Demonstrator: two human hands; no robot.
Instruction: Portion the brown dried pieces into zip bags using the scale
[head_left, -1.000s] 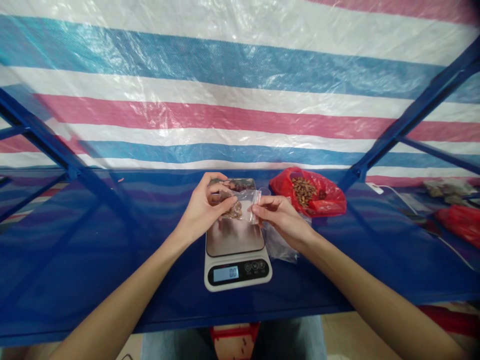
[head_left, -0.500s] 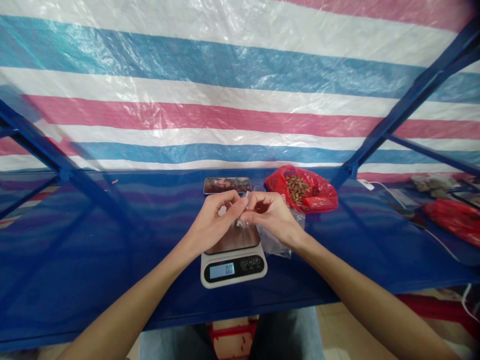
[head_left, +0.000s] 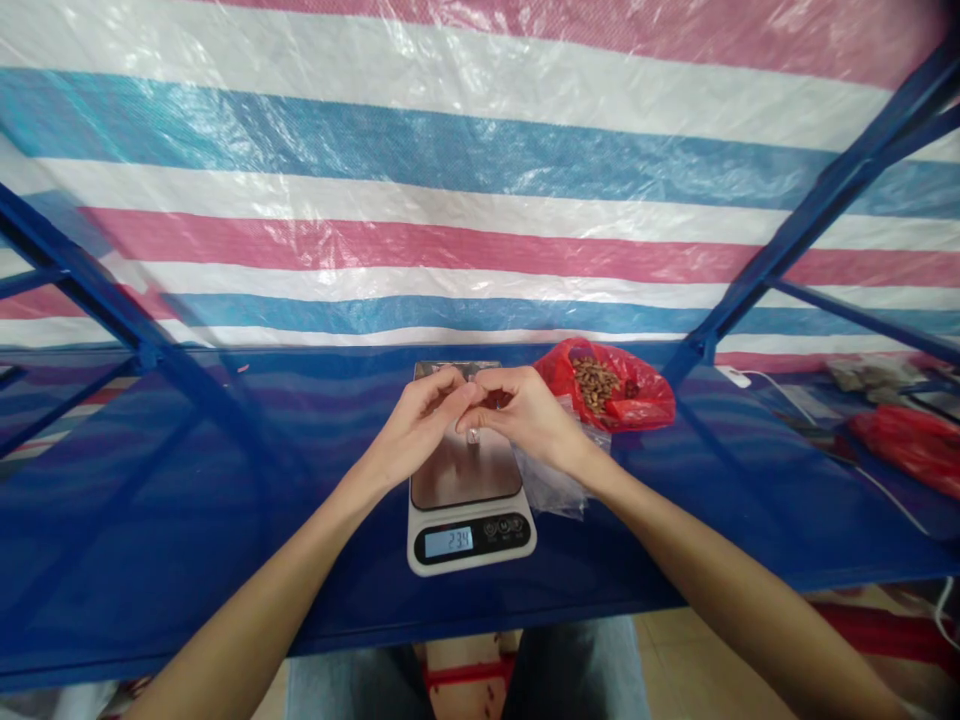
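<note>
My left hand (head_left: 420, 418) and my right hand (head_left: 525, 412) meet over the back of a white kitchen scale (head_left: 466, 497) with a steel plate. Both pinch a small clear zip bag (head_left: 474, 432), of which only a bit shows between the fingers. The bag's lower edge seems to touch the plate. The scale's display (head_left: 448, 542) shows digits. To the right lies an open red plastic bag (head_left: 611, 388) with brown seeds in it. Several empty clear bags (head_left: 553, 487) lie under my right wrist.
The scale stands on a blue shelf board (head_left: 225, 500) inside a blue metal rack (head_left: 810, 225). A striped tarpaulin (head_left: 450, 180) hangs behind. At far right lie another red bag (head_left: 911, 443), a white cable (head_left: 780, 385) and more packets (head_left: 870, 375).
My hands have closed together around the small bag and brought it down onto the scale plate. The display has gone from zero to a reading.
</note>
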